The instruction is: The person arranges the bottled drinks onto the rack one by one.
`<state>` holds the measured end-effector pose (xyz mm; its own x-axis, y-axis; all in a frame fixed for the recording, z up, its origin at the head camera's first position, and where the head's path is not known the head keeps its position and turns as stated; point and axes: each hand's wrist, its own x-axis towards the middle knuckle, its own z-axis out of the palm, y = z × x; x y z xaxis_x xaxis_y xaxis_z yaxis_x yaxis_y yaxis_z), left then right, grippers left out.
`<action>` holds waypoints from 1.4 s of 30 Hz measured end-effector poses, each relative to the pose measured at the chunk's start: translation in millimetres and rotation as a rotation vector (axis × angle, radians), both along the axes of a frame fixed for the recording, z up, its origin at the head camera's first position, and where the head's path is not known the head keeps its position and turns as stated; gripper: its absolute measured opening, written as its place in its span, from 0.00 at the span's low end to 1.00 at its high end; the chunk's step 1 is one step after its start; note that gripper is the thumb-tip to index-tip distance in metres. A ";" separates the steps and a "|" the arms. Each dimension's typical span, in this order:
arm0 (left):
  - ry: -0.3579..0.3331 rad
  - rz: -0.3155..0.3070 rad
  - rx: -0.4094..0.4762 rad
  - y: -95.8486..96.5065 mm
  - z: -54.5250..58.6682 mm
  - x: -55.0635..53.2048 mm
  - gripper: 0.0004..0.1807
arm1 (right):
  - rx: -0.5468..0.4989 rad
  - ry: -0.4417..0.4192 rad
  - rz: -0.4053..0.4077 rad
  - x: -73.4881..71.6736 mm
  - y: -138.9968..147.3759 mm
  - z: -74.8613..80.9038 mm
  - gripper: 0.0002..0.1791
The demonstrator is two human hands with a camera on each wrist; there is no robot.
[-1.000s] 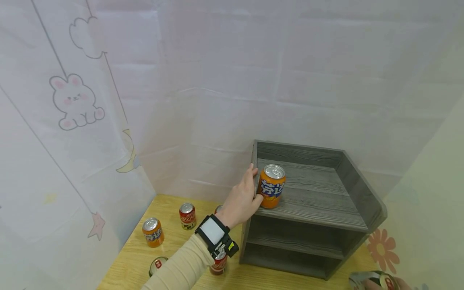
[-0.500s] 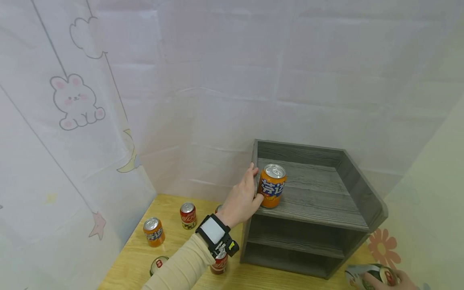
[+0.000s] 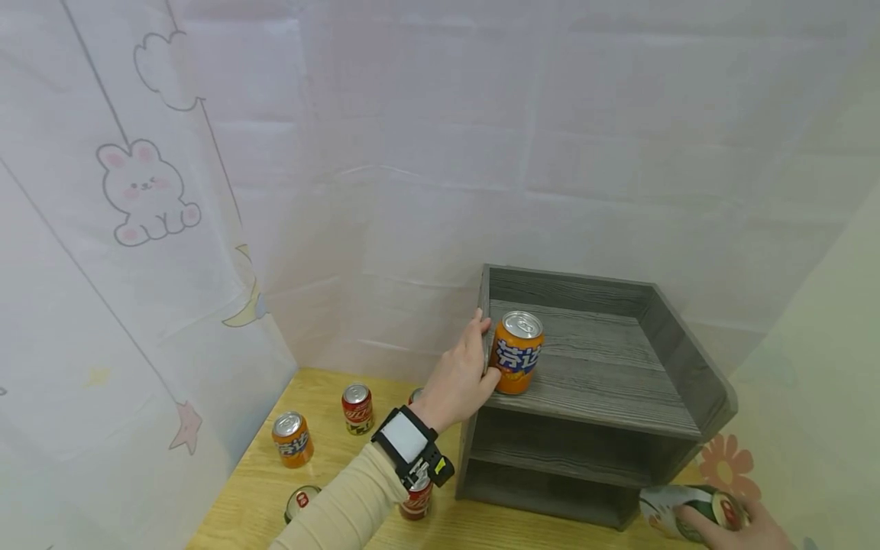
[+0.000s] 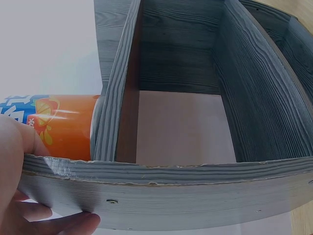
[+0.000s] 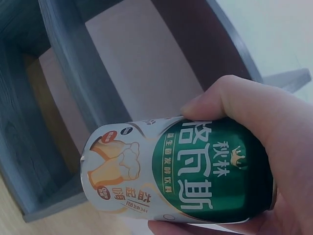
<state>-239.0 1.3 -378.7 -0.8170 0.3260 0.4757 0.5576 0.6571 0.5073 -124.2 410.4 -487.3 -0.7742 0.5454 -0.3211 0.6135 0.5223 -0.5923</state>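
My left hand [image 3: 461, 376] grips the left side panel of a grey wooden shelf [image 3: 584, 412]. Its thumb lies inside the panel, against or very near an orange soda can [image 3: 517, 355]; the other fingers are outside. That can stands upright on the top board, close to the panel. At the lower right, my right hand [image 3: 745, 527] holds a green and white drink can [image 5: 195, 169] tipped on its side. The can's base points toward the shelf's lower right front corner. In the right wrist view, thumb and fingers curl round the can, with the shelf compartments behind it.
On the wooden table [image 3: 241, 504] left of the shelf stand another orange can [image 3: 292, 441], a red can [image 3: 357, 411], a green-topped can [image 3: 300, 502] and a red can [image 3: 416, 500] partly behind my forearm. White patterned sheets [image 3: 385, 229] hang behind.
My right hand has moved left toward the shelf with the green and white can, which has tipped further onto its side. The left hand and the orange can have stayed put.
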 end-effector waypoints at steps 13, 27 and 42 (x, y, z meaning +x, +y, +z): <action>-0.001 -0.003 0.006 0.2 -0.1 -0.4 0.45 | -0.083 0.169 0.134 -0.9 -30.0 14.0 0.58; 0.013 -0.008 0.016 0.5 -1.1 -1.6 0.45 | 0.078 0.317 0.194 -7.5 -72.6 25.1 0.41; 0.022 -0.003 0.024 0.5 -4.6 -2.8 0.45 | -0.054 0.257 0.184 -13.9 -110.4 27.1 0.64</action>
